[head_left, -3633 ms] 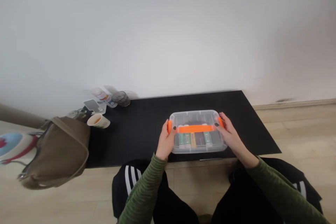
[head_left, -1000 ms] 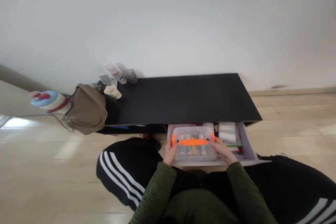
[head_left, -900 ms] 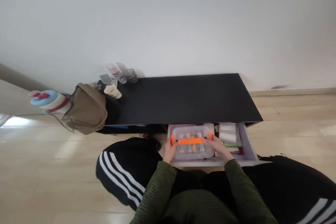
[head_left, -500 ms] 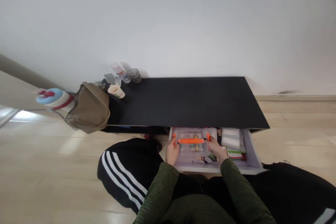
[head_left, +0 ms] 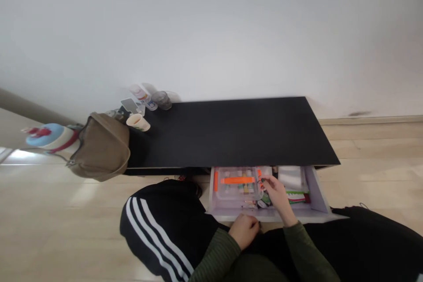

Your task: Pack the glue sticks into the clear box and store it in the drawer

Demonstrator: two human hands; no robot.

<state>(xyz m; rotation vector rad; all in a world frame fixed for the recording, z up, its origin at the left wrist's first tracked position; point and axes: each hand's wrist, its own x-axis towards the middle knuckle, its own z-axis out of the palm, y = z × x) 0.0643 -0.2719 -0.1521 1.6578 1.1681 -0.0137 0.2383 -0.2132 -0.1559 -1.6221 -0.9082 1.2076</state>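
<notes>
A clear plastic box (head_left: 236,189) with an orange strap (head_left: 238,180) across its lid sits in the left part of an open white drawer (head_left: 218,213). My right hand (head_left: 276,194) is at the box's right end, fingers closed around the orange latch there, which they mostly hide. My left hand (head_left: 243,230) has left the box. It is curled just below the drawer's front edge, and its fingers are partly hidden.
Folded white papers (head_left: 290,178) and red-and-green booklets (head_left: 297,197) fill the drawer's right side. A black tabletop (head_left: 231,134) overhangs the drawer. A paper cup (head_left: 138,122), a glass (head_left: 161,100), a brown bag (head_left: 101,147) and a striped bottle (head_left: 53,138) stand at far left.
The box has moved from the tabletop down into the drawer. My left hand has let go of it and dropped to the drawer's front edge. The right hand stays at the box.
</notes>
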